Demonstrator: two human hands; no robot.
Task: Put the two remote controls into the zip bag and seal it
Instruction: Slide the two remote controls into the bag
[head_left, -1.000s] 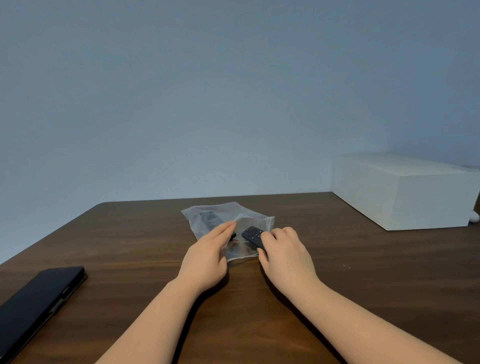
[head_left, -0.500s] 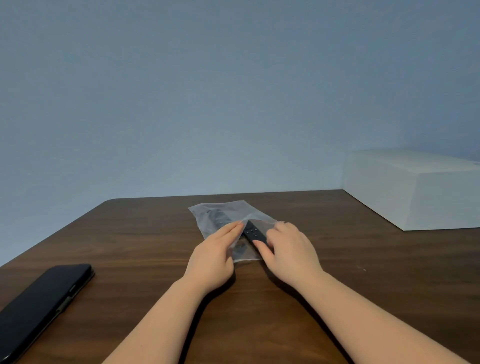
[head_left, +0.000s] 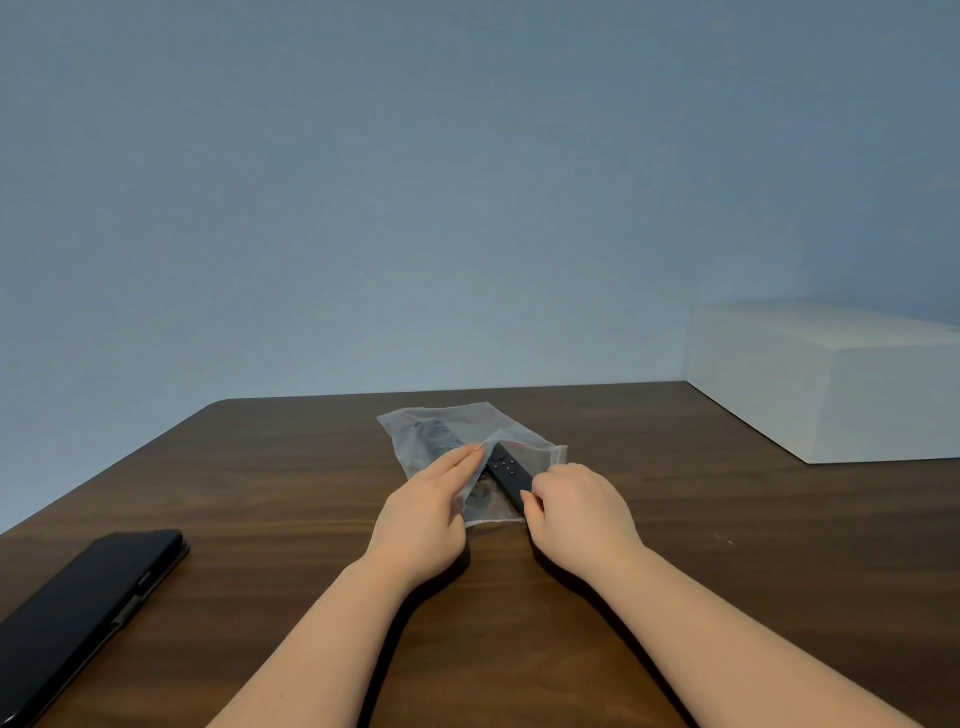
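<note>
A clear zip bag (head_left: 415, 428) lies on the dark wooden table (head_left: 675, 519) in the middle. One black remote (head_left: 435, 439) shows through the plastic in the bag's far left part. My left hand (head_left: 423, 512) pinches the upper flap of the bag's mouth and lifts it. My right hand (head_left: 576, 512) holds the near end of a second black remote (head_left: 509, 472), whose far end lies inside the raised mouth. Its near end is hidden under my fingers.
A black flat case (head_left: 78, 608) lies at the table's left front. A white box (head_left: 831, 379) stands at the back right against the wall. The table's far edge runs just behind the bag.
My right hand has slid the second remote forward and left into the bag's mouth. My left hand has raised the flap higher. The view has shifted slightly to the left.
</note>
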